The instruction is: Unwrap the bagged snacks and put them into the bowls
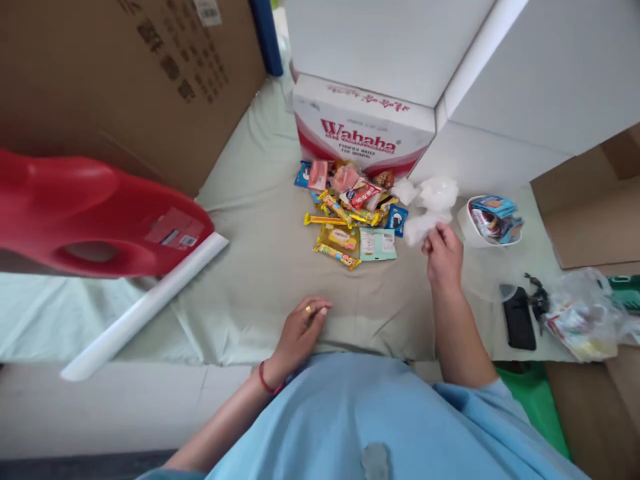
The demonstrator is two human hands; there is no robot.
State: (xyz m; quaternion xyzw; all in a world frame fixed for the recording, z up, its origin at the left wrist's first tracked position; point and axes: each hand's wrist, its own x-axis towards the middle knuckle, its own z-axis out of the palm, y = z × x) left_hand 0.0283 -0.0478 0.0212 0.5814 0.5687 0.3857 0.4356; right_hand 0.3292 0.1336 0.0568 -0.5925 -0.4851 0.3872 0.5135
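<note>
My right hand (445, 252) is closed on a crumpled translucent white plastic bag (423, 228), just right of a pile of wrapped snacks. Two more white crumpled pieces, a larger one (438, 193) and a smaller one (404, 191), lie beyond it. In the pile are yellow snack sticks (336, 255), a pale green packet (377, 245), a red and white packet (364, 195) and a blue packet (397, 219). My left hand (303, 325) rests near the table's front edge, fingers loosely stretched, holding nothing. Right of my right hand, a white tub (470, 227) holds several small packets (495, 213).
Behind the snacks stands a Wahaha carton (365, 127). On the left are a red plastic jug (110, 200), a white tube (145, 310) and a big cardboard box (125, 80). A clear round lid (490, 283), black phone (519, 317) and plastic bag of items (580, 320) lie right.
</note>
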